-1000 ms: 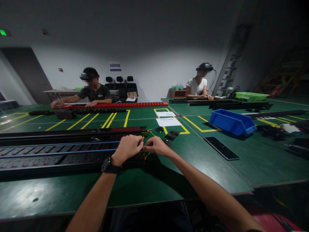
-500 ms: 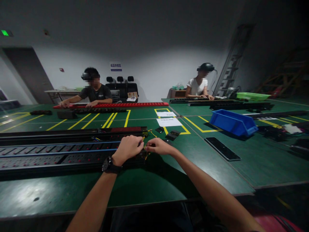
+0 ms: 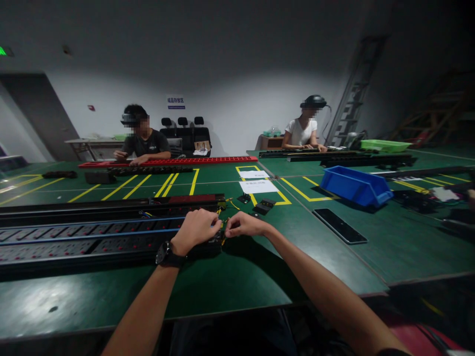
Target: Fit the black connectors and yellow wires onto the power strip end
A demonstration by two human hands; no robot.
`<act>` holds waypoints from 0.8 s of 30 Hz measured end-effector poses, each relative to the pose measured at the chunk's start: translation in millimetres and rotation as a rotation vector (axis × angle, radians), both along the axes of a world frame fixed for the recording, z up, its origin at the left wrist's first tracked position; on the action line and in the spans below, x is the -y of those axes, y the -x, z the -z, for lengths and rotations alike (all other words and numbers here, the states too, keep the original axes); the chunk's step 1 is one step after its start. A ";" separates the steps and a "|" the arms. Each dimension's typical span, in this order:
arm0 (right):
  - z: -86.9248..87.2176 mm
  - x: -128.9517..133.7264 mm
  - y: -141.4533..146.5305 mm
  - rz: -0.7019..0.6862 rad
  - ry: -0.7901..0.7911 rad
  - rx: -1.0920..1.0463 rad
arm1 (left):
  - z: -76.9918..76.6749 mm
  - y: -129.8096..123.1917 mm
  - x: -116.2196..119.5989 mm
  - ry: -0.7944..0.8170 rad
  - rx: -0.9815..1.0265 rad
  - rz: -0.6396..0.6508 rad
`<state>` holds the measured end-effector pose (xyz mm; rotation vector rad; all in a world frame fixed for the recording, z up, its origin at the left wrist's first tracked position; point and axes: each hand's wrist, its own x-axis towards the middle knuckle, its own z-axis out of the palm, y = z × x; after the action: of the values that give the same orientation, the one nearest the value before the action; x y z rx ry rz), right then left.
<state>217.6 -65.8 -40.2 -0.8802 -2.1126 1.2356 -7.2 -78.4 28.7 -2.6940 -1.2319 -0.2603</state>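
Long black power strips (image 3: 122, 244) with rows of sockets and red dots lie at the left, a blue edge running along them. My left hand (image 3: 197, 228), a black watch at its wrist, rests over their right end with fingers curled down. Just beside it, my right hand (image 3: 245, 225) pinches at thin yellow wires (image 3: 223, 241) that come out of the end. What exactly sits between the fingertips is too small to make out. Behind lies another black housing (image 3: 185, 199), with a yellow wire sticking out of its end.
Small black end pieces (image 3: 264, 205) lie behind my right hand, near white paper sheets (image 3: 259, 186). A phone (image 3: 339, 226) and a blue bin (image 3: 356, 186) stand to the right. Across the green table, two people work at a red rail (image 3: 208, 160) and black rails (image 3: 367, 160).
My right hand has shifted slightly right, its fingers a little further from the left hand. My left hand stays on the strip end. The view has turned slightly.
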 end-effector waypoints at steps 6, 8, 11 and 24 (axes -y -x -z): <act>-2.3 -3.8 -9.4 0.001 0.048 0.002 | 0.0 -0.6 0.7 0.012 -0.015 0.002; -2.5 -4.8 -10.5 -0.002 0.020 0.011 | 0.4 -0.5 -0.1 0.014 -0.018 -0.003; 0.8 -6.8 -8.1 -0.016 -0.030 0.066 | 1.0 -0.5 -0.8 0.014 -0.024 -0.007; 8.6 -7.4 -2.6 0.030 -0.125 0.102 | -0.4 -1.4 0.9 0.025 -0.030 -0.006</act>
<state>220.2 -58.4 -48.8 -0.9334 -2.2210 1.0518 -5.8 -79.4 29.1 -2.7042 -1.2430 -0.2051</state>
